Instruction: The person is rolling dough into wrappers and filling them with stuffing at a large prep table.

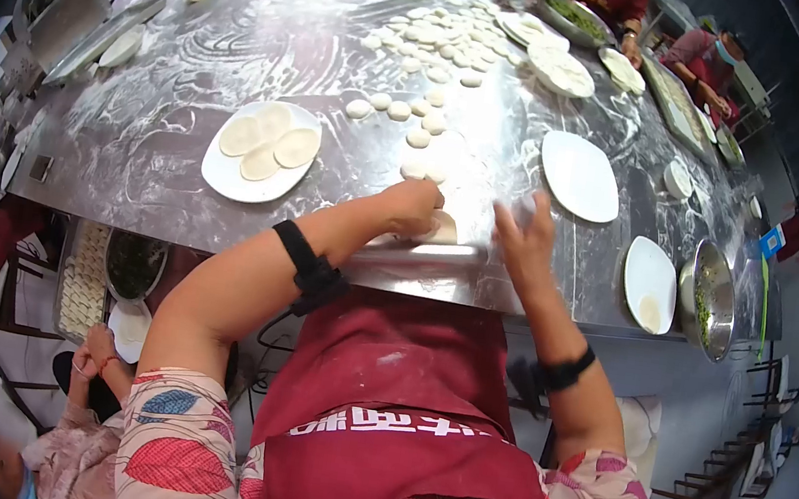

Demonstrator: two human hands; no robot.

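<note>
My left hand [415, 207] is at the near edge of the metal table, its fingers curled down at a flat round of dough [443, 228]; the fingertips are partly hidden. Just nearer lies a shiny rolling pin [429, 251]. Two dough pieces [422, 171] sit right beyond my left hand. To the right, my right hand [526, 231] hovers over the table with its fingers spread, slightly blurred, holding nothing. A white plate [218, 170] left of my hands bears several flat dough rounds [268, 139].
Many small dough pieces [442, 38] lie further back on the floury table [184, 49]. On the right are a bare white plate [580, 177], another plate [649, 272] with one round, and a metal bowl [708, 300] of greens. Other people work at the far edge and lower left.
</note>
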